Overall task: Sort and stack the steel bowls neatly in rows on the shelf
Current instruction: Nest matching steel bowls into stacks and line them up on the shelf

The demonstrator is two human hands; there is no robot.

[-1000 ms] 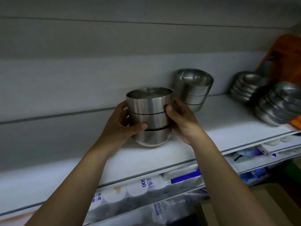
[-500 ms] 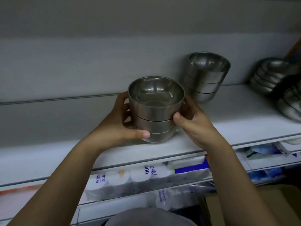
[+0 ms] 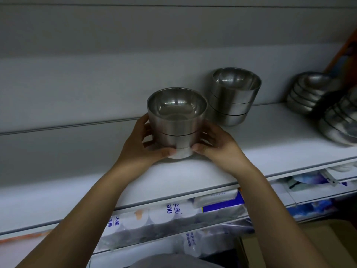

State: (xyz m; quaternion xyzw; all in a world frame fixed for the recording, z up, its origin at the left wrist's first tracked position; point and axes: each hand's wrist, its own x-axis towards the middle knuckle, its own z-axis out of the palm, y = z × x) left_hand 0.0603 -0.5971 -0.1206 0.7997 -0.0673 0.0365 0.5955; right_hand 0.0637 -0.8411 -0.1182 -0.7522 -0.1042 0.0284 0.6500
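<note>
White shelf [image 3: 251,147] boards carry a stack of three steel bowls [image 3: 176,122], upright and seemingly resting there, though its base is washed out. Gripping its lower sides are the left hand [image 3: 143,149] and right hand [image 3: 218,149], fingers curled round it, thumbs in front. Just behind-right of this stack stands a second stack [image 3: 233,99]; farther right lie leaning bowl piles [image 3: 305,93].

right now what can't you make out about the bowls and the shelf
Head view only:
Base of the held stack: partly behind the thumbs of the left hand and right hand; contact with the shelf unclear.
Leaning bowls, far right: cut by the frame edge, blurred; count unknown.
Packs under the shelf: print too small to read.
</note>
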